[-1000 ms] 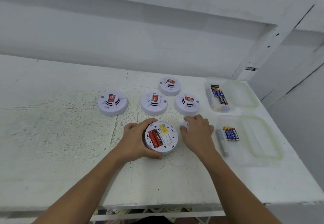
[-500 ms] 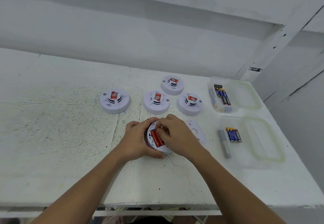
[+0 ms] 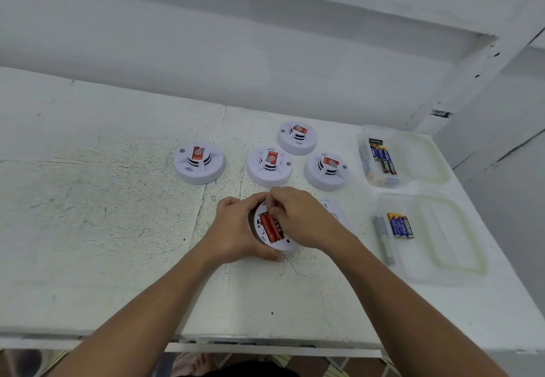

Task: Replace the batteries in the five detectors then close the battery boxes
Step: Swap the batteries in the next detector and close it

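Note:
An upturned white detector (image 3: pixel 274 245) lies at the table's middle front, its battery box open with red batteries (image 3: pixel 269 227) inside. My left hand (image 3: pixel 236 230) grips its left rim. My right hand (image 3: pixel 298 217) rests over the box, fingertips pinched at the top end of the red batteries. The detector's white cover plate (image 3: pixel 337 214) lies just right of it, partly hidden by my right hand. Several other detectors sit face up behind, among them a left one (image 3: pixel 199 162), a middle one (image 3: pixel 269 165) and a right one (image 3: pixel 326 170).
Two clear plastic trays stand at the right: the far tray (image 3: pixel 424 155) holds several batteries (image 3: pixel 383 160), the near tray (image 3: pixel 442 244) holds blue batteries (image 3: pixel 401 225). A grey marker (image 3: pixel 383 239) lies by the near tray. The white table (image 3: pixel 88 229) ends just below my forearms.
My right hand left the cover plate on the table at the right and came over the open battery box, its fingertips now on the red batteries. My left hand stayed on the detector.

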